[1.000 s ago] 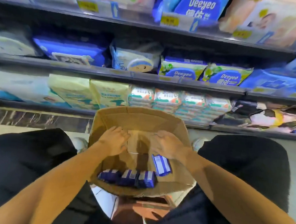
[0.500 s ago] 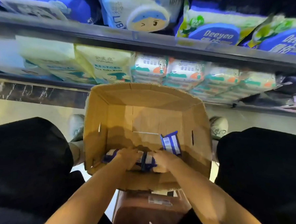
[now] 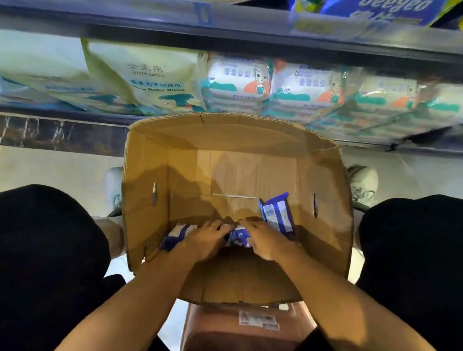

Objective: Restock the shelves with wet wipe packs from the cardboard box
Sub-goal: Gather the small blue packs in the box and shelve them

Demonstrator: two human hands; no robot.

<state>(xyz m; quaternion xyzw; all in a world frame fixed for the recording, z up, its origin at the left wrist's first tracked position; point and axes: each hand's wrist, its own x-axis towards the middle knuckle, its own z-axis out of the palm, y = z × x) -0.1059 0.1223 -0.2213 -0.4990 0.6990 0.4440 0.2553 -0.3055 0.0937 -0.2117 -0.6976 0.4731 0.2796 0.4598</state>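
Shelves: metal store shelving (image 3: 232, 27) beyond the hands, lined with glossy, soft wet wipe bags (image 3: 149, 77).
Box: open corrugated cardboard box (image 3: 144, 170), flaps up, mostly bare floor ahead of the fingers.
Packs: crinkly blue-white wet wipe packs (image 3: 177, 233) along the near wall; one loose pack (image 3: 278, 215) tilted just beyond the right hand.
Hands: left hand (image 3: 205, 238) and right hand (image 3: 264, 240), side by side, fingers curled onto the packs.

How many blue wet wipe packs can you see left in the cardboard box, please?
At least 3: one upright by the right wall, one under the left hand, one between both hands. Others may be hidden.
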